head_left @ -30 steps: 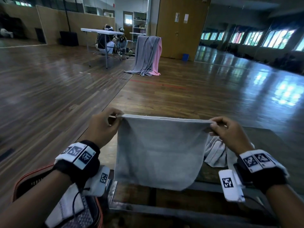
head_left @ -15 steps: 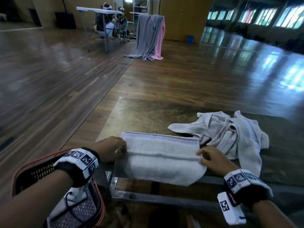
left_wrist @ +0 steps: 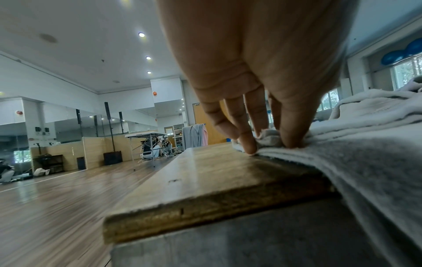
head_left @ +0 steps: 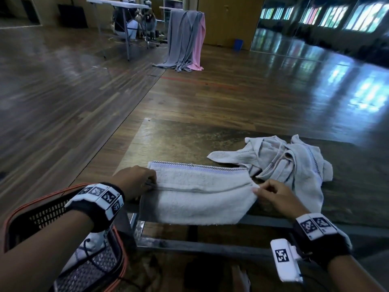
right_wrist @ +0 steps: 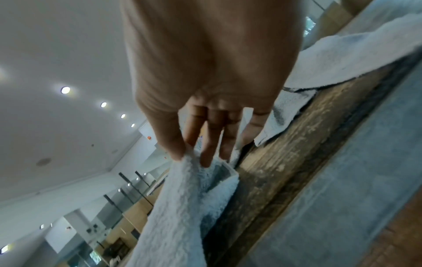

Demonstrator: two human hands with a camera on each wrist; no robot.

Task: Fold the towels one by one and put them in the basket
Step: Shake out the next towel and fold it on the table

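A white towel (head_left: 197, 192) lies across the near part of the wooden table (head_left: 189, 142), its lower part hanging over the front edge. My left hand (head_left: 136, 182) pinches the towel's left edge (left_wrist: 269, 139) against the tabletop. My right hand (head_left: 273, 192) pinches the towel's right corner (right_wrist: 189, 162) between thumb and fingers, a little above the table. A crumpled pile of white towels (head_left: 288, 163) lies behind my right hand. The black basket with an orange rim (head_left: 42, 211) stands at the lower left, below my left forearm, with white cloth (head_left: 84, 249) in it.
Grey and pink cloths (head_left: 187, 39) hang over a rack on the wooden floor far ahead. A white folding table (head_left: 117, 5) with people seated behind it stands at the back left. A blue bin (head_left: 239, 44) sits by the far wall.
One second ago both hands held the towel up in the air by its top corners. They have lowered it onto the table, and it now lies draped over the front edge.
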